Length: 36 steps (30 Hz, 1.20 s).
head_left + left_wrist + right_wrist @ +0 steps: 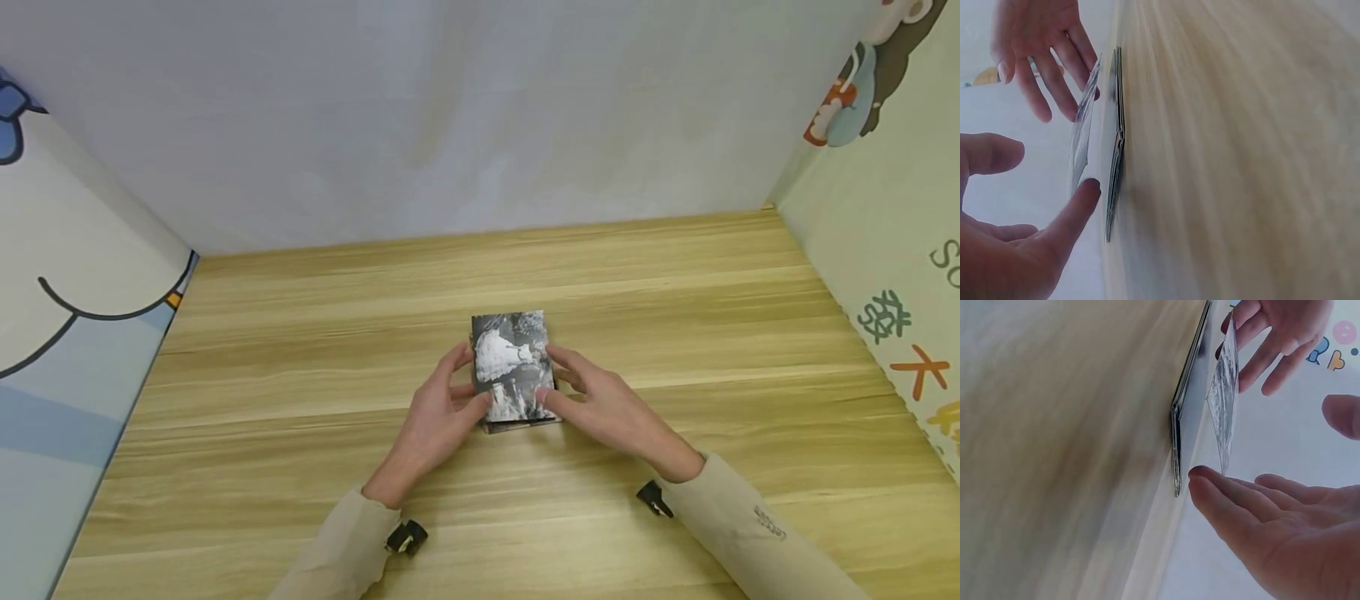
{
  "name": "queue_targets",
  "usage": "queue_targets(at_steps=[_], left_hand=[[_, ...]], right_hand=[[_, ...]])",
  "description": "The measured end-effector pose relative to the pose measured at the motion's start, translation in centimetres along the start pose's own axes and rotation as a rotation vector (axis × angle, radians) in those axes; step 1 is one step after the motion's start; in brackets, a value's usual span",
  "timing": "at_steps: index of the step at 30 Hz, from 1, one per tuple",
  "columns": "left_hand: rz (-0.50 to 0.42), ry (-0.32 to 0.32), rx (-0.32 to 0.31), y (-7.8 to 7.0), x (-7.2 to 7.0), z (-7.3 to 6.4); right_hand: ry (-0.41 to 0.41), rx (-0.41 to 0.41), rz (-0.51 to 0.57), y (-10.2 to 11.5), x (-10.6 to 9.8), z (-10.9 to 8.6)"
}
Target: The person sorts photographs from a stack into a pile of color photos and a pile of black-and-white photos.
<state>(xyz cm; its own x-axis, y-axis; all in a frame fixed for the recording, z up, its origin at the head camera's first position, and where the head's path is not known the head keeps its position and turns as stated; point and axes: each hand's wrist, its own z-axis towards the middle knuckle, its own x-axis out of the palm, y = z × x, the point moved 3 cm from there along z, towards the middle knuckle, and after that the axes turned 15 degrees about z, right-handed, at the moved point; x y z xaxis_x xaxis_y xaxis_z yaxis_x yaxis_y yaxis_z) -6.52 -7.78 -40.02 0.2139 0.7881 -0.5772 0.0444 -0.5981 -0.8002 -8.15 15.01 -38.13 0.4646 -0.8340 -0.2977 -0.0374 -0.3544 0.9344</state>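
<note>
A black-and-white photo card point(513, 367) lies between both hands near the middle of the table. In the left wrist view the same card point(1085, 125) is raised at a slant over a thin stack of cards point(1115, 150), which rests on the wood. My left hand point(435, 421) is at the card's left edge, fingertips close to its side and thumb apart from the fingers. On the opposite edge is my right hand point(607, 408), its fingers extended beside the card point(1225, 400) and its thumb standing away in the right wrist view.
The wood-grain table point(300, 333) meets a pale back wall point(487, 125). A panel with cartoon drawings point(75, 250) stands along the left side, and another with painted characters point(885, 317) along the right. Black wrist mounts point(407, 537) sit on the sleeves.
</note>
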Motion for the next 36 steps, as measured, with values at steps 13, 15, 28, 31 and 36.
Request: queue_targets(at_steps=[13, 15, 28, 31, 36], left_hand=[[-0.093, -0.126, 0.058, 0.4, -0.3, -0.2], [-0.11, -0.14, 0.053, 0.4, -0.3, -0.3], [-0.222, -0.179, 0.014, 0.7, -1.2, -0.9], [-0.224, -0.18, -0.018, 0.8, -1.6, -1.0], [-0.216, -0.194, -0.026, 0.9, -2.1, -1.3]], right_hand=[[-0.102, -0.05, 0.147, 0.4, 0.4, 0.1], [-0.137, -0.067, 0.159, 0.4, 0.5, 0.1], [-0.237, -0.172, 0.222, 0.8, 1.3, 0.7], [-0.241, -0.163, 0.232, 1.0, 1.6, 0.8], [-0.249, -0.171, 0.237, 1.4, 2.0, 1.0]])
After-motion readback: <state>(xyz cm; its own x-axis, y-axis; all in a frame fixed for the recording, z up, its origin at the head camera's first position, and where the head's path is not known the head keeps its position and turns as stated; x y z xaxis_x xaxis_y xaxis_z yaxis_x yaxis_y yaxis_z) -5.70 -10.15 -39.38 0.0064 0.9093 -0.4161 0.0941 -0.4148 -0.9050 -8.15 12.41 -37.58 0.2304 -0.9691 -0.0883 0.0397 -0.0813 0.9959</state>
